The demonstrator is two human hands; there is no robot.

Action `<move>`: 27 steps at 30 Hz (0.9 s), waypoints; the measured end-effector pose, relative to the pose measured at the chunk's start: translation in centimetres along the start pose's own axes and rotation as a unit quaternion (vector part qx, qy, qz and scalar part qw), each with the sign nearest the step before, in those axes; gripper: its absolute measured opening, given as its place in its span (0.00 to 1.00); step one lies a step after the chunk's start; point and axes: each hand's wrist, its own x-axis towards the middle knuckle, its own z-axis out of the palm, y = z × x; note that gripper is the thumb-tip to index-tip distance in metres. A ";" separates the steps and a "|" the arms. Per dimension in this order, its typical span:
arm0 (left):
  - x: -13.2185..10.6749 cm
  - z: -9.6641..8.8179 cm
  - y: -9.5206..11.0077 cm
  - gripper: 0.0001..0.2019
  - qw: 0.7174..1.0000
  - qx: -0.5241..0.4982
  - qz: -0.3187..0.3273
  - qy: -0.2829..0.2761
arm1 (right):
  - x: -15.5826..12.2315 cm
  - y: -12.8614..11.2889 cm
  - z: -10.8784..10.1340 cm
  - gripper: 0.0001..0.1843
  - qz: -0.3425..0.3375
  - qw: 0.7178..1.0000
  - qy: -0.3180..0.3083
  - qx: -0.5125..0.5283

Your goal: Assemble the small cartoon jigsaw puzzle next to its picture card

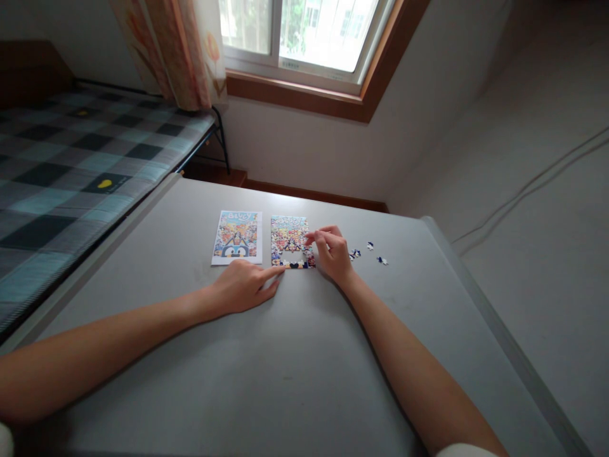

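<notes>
A jigsaw puzzle, mostly assembled, lies on the grey table with a pale gap in its lower part. My left hand rests below a printed reference picture. Its index finger is stretched out to the puzzle's lower edge, thumb apart, holding nothing. Over the puzzle's right side is my right hand, thumb and index finger pinched together. Whatever is between those fingertips is too small to make out. Several loose puzzle pieces lie to the right of that hand, dark blue and white.
A bed with a checked cover stands along the left. Beyond the table's far edge are a window with a brown frame and a patterned curtain. A cable runs along the white wall at the right.
</notes>
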 end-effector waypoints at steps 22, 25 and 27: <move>0.0 0.0 -0.1 0.16 1.000 -0.007 0.001 0.003 | 0.1 0.3 0.1 0.23 -0.009 1.000 -0.017 -0.018; -0.1 0.0 -0.1 0.16 1.000 -0.008 0.004 0.008 | 0.1 0.3 0.1 0.23 -0.012 1.000 -0.017 -0.018; -0.1 0.0 -0.1 0.16 1.000 -0.005 0.005 0.010 | 0.1 0.3 0.1 0.23 -0.013 1.000 -0.017 -0.018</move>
